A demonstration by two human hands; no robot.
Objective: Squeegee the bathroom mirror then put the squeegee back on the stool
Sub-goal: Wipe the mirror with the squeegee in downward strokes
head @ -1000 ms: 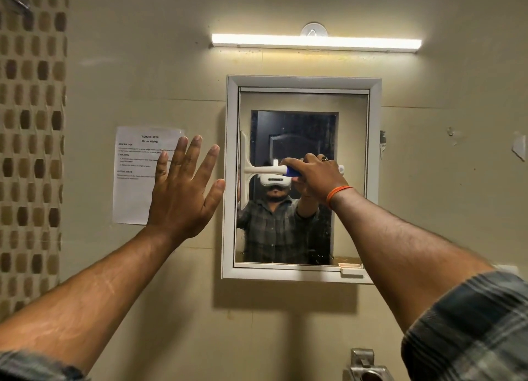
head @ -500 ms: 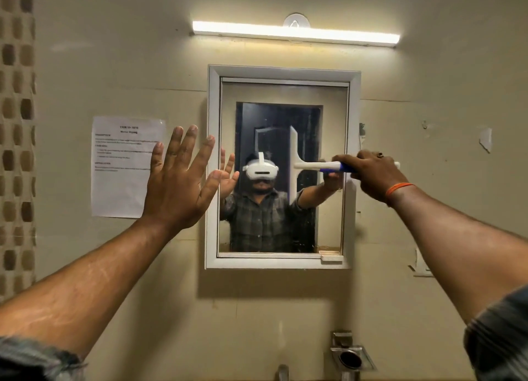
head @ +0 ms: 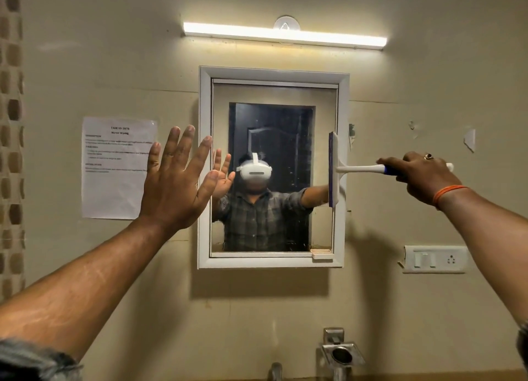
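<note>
Squeegee blade is standing upright at the mirror frame's right edge, its handle sticking out rightward. Right hand is gripping that handle with fingers curled round it. Left hand is hovering with fingers spread, overlapping the mirror's left edge.

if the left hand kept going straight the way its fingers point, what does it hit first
Probably nothing: the left hand points up along the bare wall, beside the mirror frame. Depth is unclear.
</note>
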